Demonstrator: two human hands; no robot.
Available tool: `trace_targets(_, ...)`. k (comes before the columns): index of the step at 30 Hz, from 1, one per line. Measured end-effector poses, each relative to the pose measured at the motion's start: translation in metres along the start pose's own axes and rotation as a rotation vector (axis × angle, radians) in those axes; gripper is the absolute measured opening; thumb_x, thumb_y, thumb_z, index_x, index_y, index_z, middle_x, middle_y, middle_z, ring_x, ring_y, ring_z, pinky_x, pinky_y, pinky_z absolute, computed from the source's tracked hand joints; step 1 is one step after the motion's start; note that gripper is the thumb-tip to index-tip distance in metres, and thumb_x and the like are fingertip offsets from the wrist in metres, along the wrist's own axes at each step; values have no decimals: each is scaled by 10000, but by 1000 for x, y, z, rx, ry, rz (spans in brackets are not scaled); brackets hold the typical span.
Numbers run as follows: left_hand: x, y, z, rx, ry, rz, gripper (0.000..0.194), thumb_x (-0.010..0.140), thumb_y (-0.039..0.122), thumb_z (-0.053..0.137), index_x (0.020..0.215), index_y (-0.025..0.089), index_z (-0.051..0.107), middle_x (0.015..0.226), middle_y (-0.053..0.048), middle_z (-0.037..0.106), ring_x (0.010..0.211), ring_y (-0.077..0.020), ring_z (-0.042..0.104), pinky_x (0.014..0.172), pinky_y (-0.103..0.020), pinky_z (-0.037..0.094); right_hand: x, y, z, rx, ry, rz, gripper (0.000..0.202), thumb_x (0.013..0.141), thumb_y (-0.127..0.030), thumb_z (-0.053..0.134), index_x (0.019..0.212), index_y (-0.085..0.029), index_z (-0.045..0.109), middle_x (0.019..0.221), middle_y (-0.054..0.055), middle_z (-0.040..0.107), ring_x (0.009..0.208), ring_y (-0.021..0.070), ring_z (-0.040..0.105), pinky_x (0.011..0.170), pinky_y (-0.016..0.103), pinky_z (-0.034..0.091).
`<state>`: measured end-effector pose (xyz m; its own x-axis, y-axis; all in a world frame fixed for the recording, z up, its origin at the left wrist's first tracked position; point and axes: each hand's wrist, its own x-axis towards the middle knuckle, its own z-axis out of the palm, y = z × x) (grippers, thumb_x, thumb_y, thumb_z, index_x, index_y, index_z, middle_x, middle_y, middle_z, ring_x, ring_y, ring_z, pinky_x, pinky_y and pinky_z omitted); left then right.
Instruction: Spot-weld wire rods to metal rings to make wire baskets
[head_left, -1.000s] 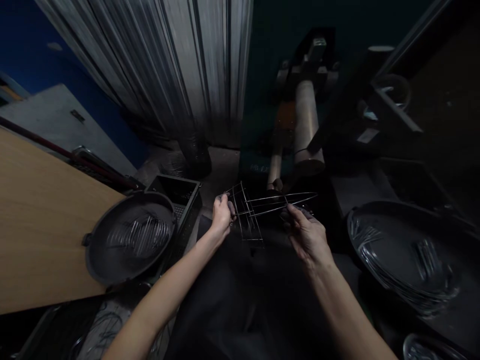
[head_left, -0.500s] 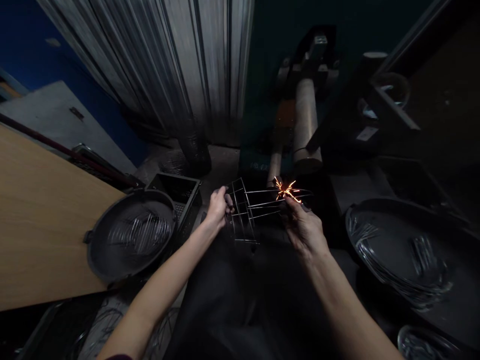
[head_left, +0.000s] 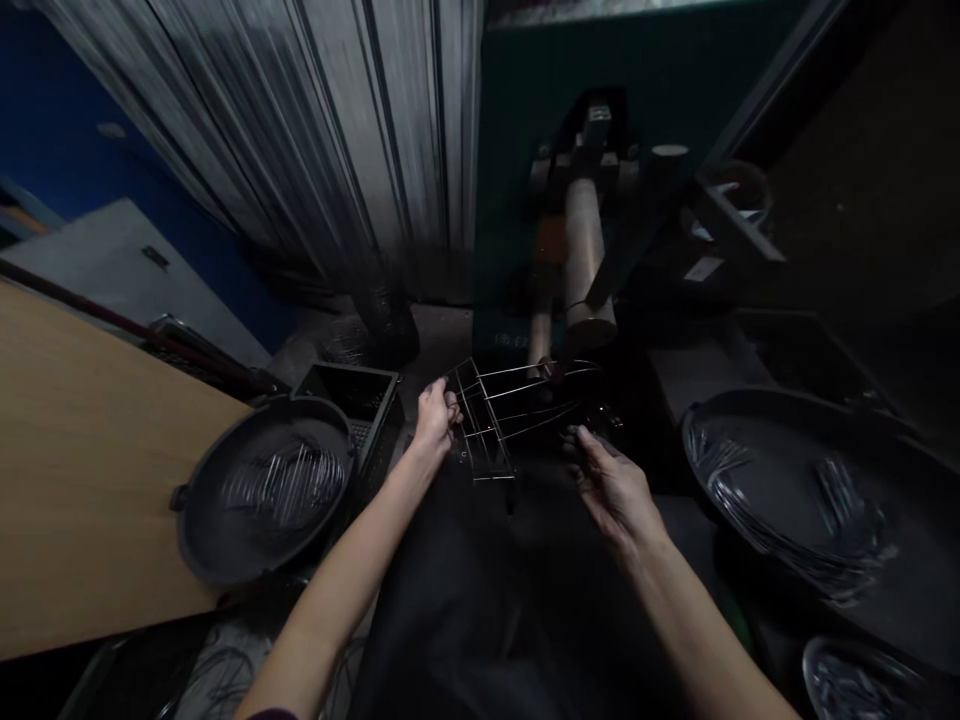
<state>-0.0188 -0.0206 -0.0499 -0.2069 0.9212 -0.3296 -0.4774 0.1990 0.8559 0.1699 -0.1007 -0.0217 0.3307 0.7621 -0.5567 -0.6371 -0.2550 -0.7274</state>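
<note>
My left hand (head_left: 436,420) is closed on the left side of a wire rack (head_left: 487,425), a thin metal frame with crossbars. Long wires run from the rack to the right, some curving at their ends, past the tip of the lower metal arm (head_left: 540,340) of a green machine. My right hand (head_left: 613,488) hovers just below and right of these wire ends, apart from them. Its fingers are loosely bent, with a gap by the thumb, and I see nothing held in them. Faint sparks glow near its fingertips.
A thick metal cylinder (head_left: 589,260) juts from the green machine (head_left: 510,120) ahead. At left, a black round tray (head_left: 202,520) holds bent wires, beside a dark crate (head_left: 390,400) and a wooden board (head_left: 90,480). Another tray (head_left: 780,410) of wires and a small bowl (head_left: 810,665) stand at right.
The bright burst of sparks at the wires has died down to faint specks. My right hand has dropped slightly and come away from the wires. My left hand still holds the rack.
</note>
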Motion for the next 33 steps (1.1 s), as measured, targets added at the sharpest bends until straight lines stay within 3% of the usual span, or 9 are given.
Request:
trace_targets(5,-3,11,5,41,17,24,174,858,310,472,744,183,440,365,131,269,293,-39,208,383,-181,246,-1,3,-2,-72,-27,-40,342,464,-271,890,684,-151,657,635,7,649,522,96,589,392,143,433)
trace_targets(9,-6,15,5,49,27,31,162,876,286,461,752,181,454,387,123,268,305,-40,212,385,-182,249,-27,3,-2,-351,-193,-209,348,519,-400,858,681,-143,687,601,21,637,512,106,575,431,175,448)
trace_targets(14,-38,-19,-15,127,60,221,207,873,368,476,1008,216,522,458,108,279,367,-58,267,425,-179,272,-52,-19,14,-585,-291,-414,161,607,-232,818,742,-222,731,808,21,699,779,185,647,683,255,525)
trace_targets(17,-68,-51,-39,346,-59,324,327,837,350,521,1146,244,527,527,74,419,459,-80,408,530,-195,375,-33,-27,20,-633,-279,-361,156,597,-148,804,699,-231,720,818,8,698,879,200,640,714,241,509)
trace_targets(21,-88,-68,-69,570,-460,319,356,573,260,771,906,208,655,765,-43,656,802,-182,622,890,-324,439,-2,-10,7,-663,-405,-150,219,615,-347,793,704,-168,701,623,9,655,575,144,590,498,209,442)
trace_targets(24,-83,-57,-83,504,-285,318,361,602,383,761,894,192,666,975,-110,683,1038,-250,600,998,-367,392,0,19,-16,-644,-502,-141,283,647,-430,742,711,-159,691,594,2,639,555,133,572,505,210,447)
trace_targets(27,-70,-40,-83,271,-39,38,428,825,539,512,982,161,638,994,-135,680,1022,-233,619,893,-353,470,-15,53,-43,-697,-551,-280,211,732,-401,670,770,-197,707,750,11,693,722,170,634,686,270,507)
trace_targets(30,-59,-31,-69,111,-114,-363,486,858,566,461,932,122,644,860,-142,697,823,-216,671,731,-319,521,-34,82,-67,-844,-568,-452,143,784,-324,612,839,-256,725,859,17,712,818,210,657,819,348,502)
trace_targets(33,-59,-33,-52,46,-36,-475,283,865,384,545,852,117,639,729,-81,688,645,-145,655,642,-249,519,-48,85,-96,-958,-611,-514,189,789,-273,583,905,-290,731,938,32,708,866,218,657,828,360,508)
